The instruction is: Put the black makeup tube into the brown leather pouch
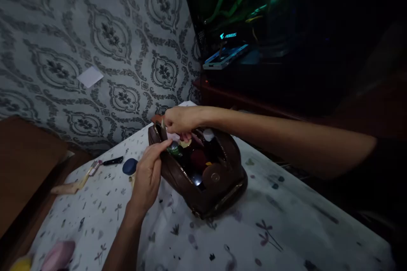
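A brown leather pouch (pixel 222 186) stands open on the table with a white patterned cloth (pixel 286 228). Several small cosmetic items, among them a green-topped bottle (pixel 174 149) and a round dark red compact (pixel 199 159), fill it. My left hand (pixel 148 175) rests on the pouch's near-left rim, fingers together and pressing the edge. My right hand (pixel 179 120) reaches across from the right over the pouch's far-left end, fingers pinched on a small thin item (pixel 163 126) that I cannot make out.
Left of the pouch lie a dark blue oval case (pixel 129 166), a black stick (pixel 112 161) and a pale tube (pixel 90 169). Pink and yellow sponges (pixel 57 256) sit at the near-left corner. A glowing computer case (pixel 241 29) stands behind; patterned wallpaper on the left.
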The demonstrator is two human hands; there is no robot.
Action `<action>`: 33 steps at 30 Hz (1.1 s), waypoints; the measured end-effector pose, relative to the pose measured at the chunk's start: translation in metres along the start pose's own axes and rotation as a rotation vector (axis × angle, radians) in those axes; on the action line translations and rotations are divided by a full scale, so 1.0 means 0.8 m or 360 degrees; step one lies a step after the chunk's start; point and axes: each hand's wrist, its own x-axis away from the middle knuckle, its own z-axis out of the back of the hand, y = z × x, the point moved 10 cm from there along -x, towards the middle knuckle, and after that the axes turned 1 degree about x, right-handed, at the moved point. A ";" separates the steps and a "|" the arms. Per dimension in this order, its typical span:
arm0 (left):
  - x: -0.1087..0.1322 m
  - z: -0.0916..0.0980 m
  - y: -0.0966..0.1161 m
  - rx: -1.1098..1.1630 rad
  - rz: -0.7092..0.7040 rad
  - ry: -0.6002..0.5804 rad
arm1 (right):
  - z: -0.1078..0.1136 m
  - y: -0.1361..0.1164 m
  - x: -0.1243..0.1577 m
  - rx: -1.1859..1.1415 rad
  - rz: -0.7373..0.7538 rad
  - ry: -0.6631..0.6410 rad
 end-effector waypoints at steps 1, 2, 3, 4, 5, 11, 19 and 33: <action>0.000 0.000 0.001 0.0016 -0.0004 0.0008 | 0.001 0.000 0.001 0.0018 -0.0033 0.0014; 0.000 0.001 0.001 0.0028 -0.0011 0.0016 | 0.001 -0.001 0.003 0.0033 -0.0061 0.0020; 0.000 0.001 0.002 0.0034 -0.0017 0.0020 | 0.001 -0.001 0.004 0.0043 -0.0080 0.0022; 0.000 0.001 0.002 0.0033 -0.0019 0.0022 | 0.001 -0.002 0.004 0.0047 -0.0089 0.0020; 0.001 0.001 0.002 0.0028 -0.0018 0.0023 | 0.002 -0.003 0.004 0.0043 -0.0093 0.0020; 0.004 0.003 -0.007 -0.0003 0.0091 0.0107 | 0.003 0.001 0.004 0.0148 -0.0104 0.0045; 0.007 0.014 -0.003 -0.0052 0.0074 0.0251 | 0.028 -0.021 0.032 0.0374 0.0317 0.0438; -0.022 0.025 -0.011 -0.0266 -0.0101 0.0041 | 0.003 -0.041 0.071 0.0471 0.0517 0.0801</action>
